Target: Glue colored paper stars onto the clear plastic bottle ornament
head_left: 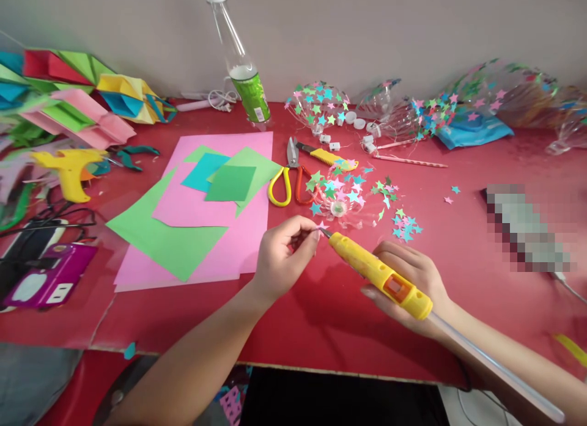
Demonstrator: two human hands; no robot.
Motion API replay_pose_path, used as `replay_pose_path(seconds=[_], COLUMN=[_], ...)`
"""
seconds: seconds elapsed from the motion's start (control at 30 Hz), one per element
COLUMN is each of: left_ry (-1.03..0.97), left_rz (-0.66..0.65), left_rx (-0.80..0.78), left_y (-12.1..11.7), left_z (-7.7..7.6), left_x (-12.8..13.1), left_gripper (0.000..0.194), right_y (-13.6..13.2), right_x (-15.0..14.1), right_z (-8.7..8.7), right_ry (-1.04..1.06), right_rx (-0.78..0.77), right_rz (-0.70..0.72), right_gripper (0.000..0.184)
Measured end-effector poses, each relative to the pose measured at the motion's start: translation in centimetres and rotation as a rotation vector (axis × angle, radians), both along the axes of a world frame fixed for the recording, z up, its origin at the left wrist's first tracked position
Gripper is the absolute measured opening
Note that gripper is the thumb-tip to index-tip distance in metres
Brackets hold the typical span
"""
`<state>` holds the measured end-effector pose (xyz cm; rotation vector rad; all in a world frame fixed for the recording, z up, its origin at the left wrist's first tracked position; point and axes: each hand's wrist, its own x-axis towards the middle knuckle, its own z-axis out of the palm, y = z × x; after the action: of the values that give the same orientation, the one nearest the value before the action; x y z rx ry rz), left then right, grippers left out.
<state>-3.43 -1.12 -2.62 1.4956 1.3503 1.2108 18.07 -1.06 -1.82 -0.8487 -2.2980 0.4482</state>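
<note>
Between its thumb and fingertips, my left hand (287, 255) pinches a small pink paper star (321, 226). My right hand (413, 279) is wrapped round a yellow hot glue gun (376, 270), its metal nozzle at the star. A long clear glue stick (495, 365) sticks out of the gun's back. Just beyond the hands lies a cut clear plastic bottle piece (338, 209) with paper stars stuck on its strips. Loose paper stars (406, 227) lie in a heap to its right. Red- and yellow-handled scissors (290, 178) and a yellow utility knife (328, 156) lie behind.
Pink and green paper sheets (169, 242) cover the left middle of the red table (293, 328). A clear bottle (247, 90) stands by the wall. Finished star-covered plastic pieces (318, 102) line the back. Another yellow glue gun (71, 169) and a purple box (55, 276) lie left.
</note>
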Motion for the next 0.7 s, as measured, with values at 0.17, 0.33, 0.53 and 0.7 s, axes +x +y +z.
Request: replay_pose_path(seconds=[0.17,0.33,0.53,0.7], left_ry=[0.014,0.036,0.039,0.035], left_rz=[0.003,0.012,0.011,0.009], left_rx=[0.006,0.017,0.022,0.025], left_y=[-0.08,-0.11,-0.04,-0.03], left_z=[0.13,0.17,0.14,0.26], left_x=[0.02,-0.01,-0.01,0.01], left_gripper=[0.012,0.011,0.012,0.011], right_y=[-0.06,-0.18,-0.09,-0.11], right_x=[0.29,0.45,0.38,0.42], right_z=[-0.95,-1.03,-0.94,-0.95], right_ry=[0.023,-0.001,-0.009,0.001], right_rx=[-0.058,-0.060,-0.038,-0.045], right_rz=[-0.015,-0.029,-0.038,-0.033], right_gripper=[0.024,0.027,0.029,0.028])
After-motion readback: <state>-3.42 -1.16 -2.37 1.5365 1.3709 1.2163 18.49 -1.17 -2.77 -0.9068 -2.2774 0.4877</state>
